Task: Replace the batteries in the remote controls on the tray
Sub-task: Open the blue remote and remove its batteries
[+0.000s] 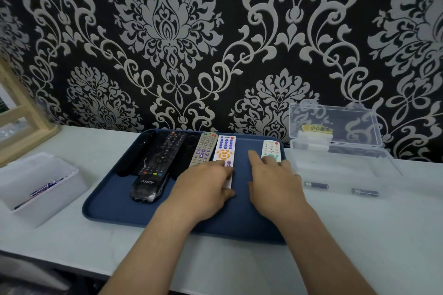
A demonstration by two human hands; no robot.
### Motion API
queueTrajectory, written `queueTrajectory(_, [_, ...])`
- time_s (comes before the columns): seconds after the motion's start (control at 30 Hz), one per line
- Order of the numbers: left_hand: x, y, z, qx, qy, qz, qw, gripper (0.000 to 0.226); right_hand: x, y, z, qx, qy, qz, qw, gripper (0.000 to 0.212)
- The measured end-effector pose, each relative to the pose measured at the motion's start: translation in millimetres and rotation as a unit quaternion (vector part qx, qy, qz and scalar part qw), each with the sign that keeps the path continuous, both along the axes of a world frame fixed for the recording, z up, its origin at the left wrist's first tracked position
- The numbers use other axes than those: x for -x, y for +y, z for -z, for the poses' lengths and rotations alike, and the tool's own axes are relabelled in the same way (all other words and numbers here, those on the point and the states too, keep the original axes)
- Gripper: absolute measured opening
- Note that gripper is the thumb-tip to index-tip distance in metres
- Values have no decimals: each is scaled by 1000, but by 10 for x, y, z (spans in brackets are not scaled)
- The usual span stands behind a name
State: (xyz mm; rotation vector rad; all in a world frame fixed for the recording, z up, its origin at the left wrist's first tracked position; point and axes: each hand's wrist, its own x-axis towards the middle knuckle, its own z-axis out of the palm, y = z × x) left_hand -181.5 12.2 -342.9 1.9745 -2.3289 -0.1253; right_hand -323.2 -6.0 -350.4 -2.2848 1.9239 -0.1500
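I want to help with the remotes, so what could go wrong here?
1. Two loose batteries lie on the table near the clear box; they could roll away or get mixed with fresh ones.
2. The left hand grips the orange-buttoned remote, close beside the beige remote; lifting it might knock that one.

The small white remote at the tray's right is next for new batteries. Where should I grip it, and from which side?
I'd pinch the small white remote across its long edges, from above with the right hand, nearest it. It lies flat, face up, with bare tray to its left for a thumb.
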Motion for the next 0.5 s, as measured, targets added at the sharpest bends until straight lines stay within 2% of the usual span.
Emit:
queueTrajectory(0.07, [8,-19,27,12,-20,8,1000,43,-18,4,-1,25,-35,5,999,49])
queueTrajectory(0.13, [9,-38,73,30,-30,13,999,38,-62,18,15,27,-45,4,999,43])
queueTrajectory(0.27, [22,-55,92,37,-4,-1,999,33,-89,15,28,15,-63,33,997,62])
queueTrajectory(0.33, [15,-55,91,42,4,-3,999,33,-70,12,-15,2,-90,55,994,62])
queueTrajectory(0.43, [-3,-42,110,29,-42,0,999,39,-26,-25,-68,2,-163,57,985,36])
queueTrajectory(0.5, [5,-29,113,24,-55,-1,998,39,9,-65,-94,-7,-268,71,961,23])
